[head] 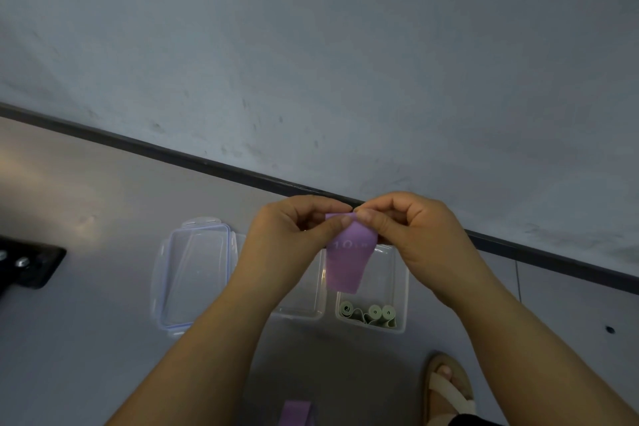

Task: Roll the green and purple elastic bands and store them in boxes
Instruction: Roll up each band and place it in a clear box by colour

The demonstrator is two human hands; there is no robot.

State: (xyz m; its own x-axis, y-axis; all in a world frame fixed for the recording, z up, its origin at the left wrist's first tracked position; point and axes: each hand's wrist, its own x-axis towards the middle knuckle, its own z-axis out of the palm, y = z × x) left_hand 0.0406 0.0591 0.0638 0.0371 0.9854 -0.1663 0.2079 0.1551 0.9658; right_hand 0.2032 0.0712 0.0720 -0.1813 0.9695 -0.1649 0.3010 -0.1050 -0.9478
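- On the floor [86,190], along a dark baseboard [207,162]: lid [193,273], clear box [304,308], second box [399,273] holding green rolls [368,313].
- Fingers of left hand [294,235] and right hand [415,235] pinch purple band [345,266] at its top.

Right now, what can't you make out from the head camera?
All head view.
Middle box: left hand and forearm hide most of it.
Held purple band: fingers of the left and the right hand cover its top end; print after "10" blurred.
Second purple band: cut off by the bottom edge.
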